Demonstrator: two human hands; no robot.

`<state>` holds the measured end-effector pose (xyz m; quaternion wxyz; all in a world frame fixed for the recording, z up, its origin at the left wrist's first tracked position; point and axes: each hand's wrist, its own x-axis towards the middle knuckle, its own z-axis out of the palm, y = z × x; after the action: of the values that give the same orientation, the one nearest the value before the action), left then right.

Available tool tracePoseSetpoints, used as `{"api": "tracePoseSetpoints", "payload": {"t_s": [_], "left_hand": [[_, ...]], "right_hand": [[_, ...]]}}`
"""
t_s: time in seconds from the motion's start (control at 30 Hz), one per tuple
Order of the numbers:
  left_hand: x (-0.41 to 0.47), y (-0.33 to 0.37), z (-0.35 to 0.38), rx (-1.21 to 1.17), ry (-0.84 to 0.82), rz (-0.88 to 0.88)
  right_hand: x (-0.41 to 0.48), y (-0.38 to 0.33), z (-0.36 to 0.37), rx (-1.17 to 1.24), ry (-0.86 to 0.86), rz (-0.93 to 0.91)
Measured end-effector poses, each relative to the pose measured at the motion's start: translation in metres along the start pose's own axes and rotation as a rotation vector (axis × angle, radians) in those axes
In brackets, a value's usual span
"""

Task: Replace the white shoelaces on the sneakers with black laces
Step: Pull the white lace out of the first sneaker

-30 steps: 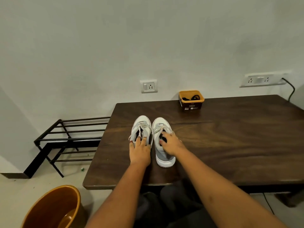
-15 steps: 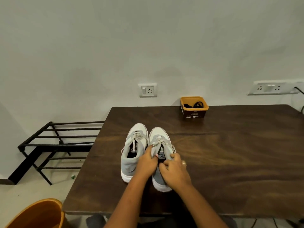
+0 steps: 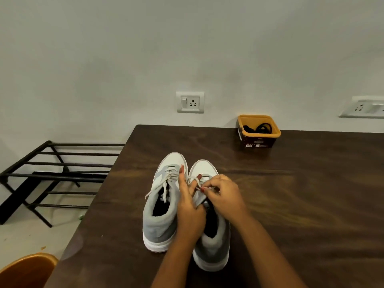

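Observation:
Two grey-and-white sneakers stand side by side on the dark wooden table [image 3: 301,204], toes pointing away from me. The left sneaker [image 3: 161,215] has its white lace loose and hanging over the side. Over the right sneaker [image 3: 212,246], both hands work at its white lace [image 3: 192,180]. My left hand [image 3: 190,208] rests on the shoe's tongue area with fingers stretched forward beside the lace. My right hand [image 3: 223,196] pinches the lace between thumb and fingertips. Black laces [image 3: 258,128] lie in a yellow tub [image 3: 259,140] at the table's far edge.
A black metal rack [image 3: 56,175] stands on the floor left of the table. An orange bucket [image 3: 27,271] sits at the bottom left. Wall sockets [image 3: 190,102] are mounted on the wall behind the table.
Both hands have moved forward along the right sneaker to its lace. The right hand now pinches the lace, and the left hand's fingers have stretched out. The view has dropped closer.

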<state>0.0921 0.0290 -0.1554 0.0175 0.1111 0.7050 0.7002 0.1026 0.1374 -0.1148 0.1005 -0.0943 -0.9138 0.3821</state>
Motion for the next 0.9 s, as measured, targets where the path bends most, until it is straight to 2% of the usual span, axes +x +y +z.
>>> {"api": "tracePoseSetpoints", "payload": {"t_s": [0.2,0.3,0.37,0.47,0.63,0.8,0.9], "left_hand": [[-0.004,0.007,0.001,0.024,0.024,0.072],[-0.005,0.008,0.001,0.057,0.024,0.056],[-0.006,0.009,0.001,0.104,0.018,0.056],[-0.007,0.009,0.002,0.195,-0.015,0.081],[-0.005,0.008,0.003,0.347,-0.056,0.108],[-0.002,0.002,0.006,0.468,-0.082,0.237],[0.001,-0.003,0.007,0.455,-0.061,0.24]], "right_hand": [[-0.004,-0.006,0.0,-0.123,0.057,-0.027],[-0.004,-0.011,0.005,0.086,0.138,0.035],[-0.006,-0.014,0.006,0.272,0.16,0.106],[-0.009,-0.013,0.004,0.423,0.169,0.164],[-0.004,-0.012,0.0,0.477,0.159,0.167],[-0.001,-0.012,-0.002,0.516,0.175,0.16],[-0.002,-0.014,-0.003,0.594,0.121,0.201]]}}
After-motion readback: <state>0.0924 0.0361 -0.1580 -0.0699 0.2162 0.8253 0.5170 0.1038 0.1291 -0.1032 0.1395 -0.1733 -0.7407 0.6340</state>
